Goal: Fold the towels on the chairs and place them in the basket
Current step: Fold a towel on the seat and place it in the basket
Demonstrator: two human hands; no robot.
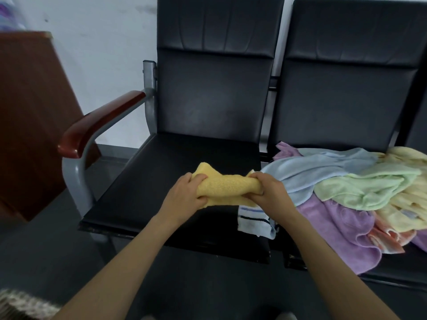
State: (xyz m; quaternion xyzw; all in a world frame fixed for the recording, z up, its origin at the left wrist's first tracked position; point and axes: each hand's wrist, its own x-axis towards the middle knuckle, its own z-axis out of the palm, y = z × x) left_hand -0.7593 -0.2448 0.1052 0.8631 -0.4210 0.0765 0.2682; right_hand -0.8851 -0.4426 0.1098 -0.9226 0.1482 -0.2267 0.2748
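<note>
A small yellow towel (227,187) is bunched between both hands just above the seat of the left black chair (161,181). My left hand (188,192) grips its left end and my right hand (269,189) grips its right end. Under my right wrist a white towel with blue stripes (253,221) hangs over the seat's front right part. A loose pile covers the right chair: a light blue towel (309,168), a green towel (374,187), a purple towel (339,229), pale yellow towels (409,204) and an orange one (385,239). No basket is clearly in view.
The left chair has a reddish wooden armrest (99,123) on a grey metal frame. A brown wooden cabinet (30,116) stands at the far left against the wall. A woven, speckled edge (20,303) shows at the bottom left corner. The floor is dark.
</note>
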